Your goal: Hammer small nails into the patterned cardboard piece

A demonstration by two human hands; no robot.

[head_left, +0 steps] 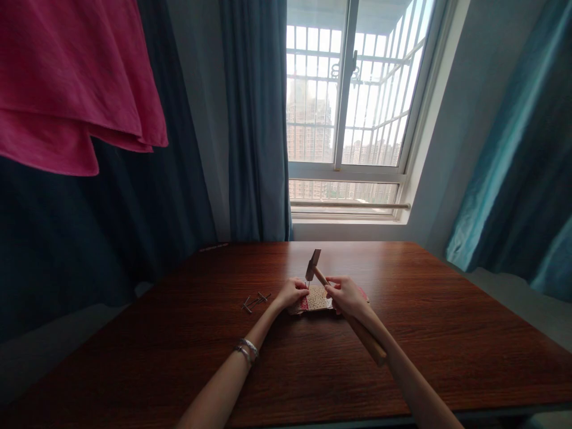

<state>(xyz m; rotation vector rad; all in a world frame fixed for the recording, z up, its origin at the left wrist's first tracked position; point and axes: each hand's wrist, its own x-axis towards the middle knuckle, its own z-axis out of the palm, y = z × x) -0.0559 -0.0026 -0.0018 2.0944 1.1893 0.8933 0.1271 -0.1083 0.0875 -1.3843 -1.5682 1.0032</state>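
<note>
My right hand (pixel 346 294) is closed around the wooden handle of a hammer (pixel 369 341), whose metal head is raised at the far end of the handle. Directly under the head stands a thin upright nail (pixel 308 285). My left hand (pixel 292 292) pinches at the nail's side, fingertips together. Beneath both hands lies a flat block (pixel 318 298) with a pale, dotted middle and red-patterned ends; its right part is partly hidden by my right hand. Left of my left hand, several loose nails (pixel 254 301) lie crossed on the table.
The dark reddish wooden table (pixel 201 351) reaches back to the wall under a barred window (pixel 344 119). Blue curtains (pixel 257 119) hang on both sides. A pink cloth (pixel 80 89) hangs at upper left. A small dark strip (pixel 213 246) lies at the table's far left corner.
</note>
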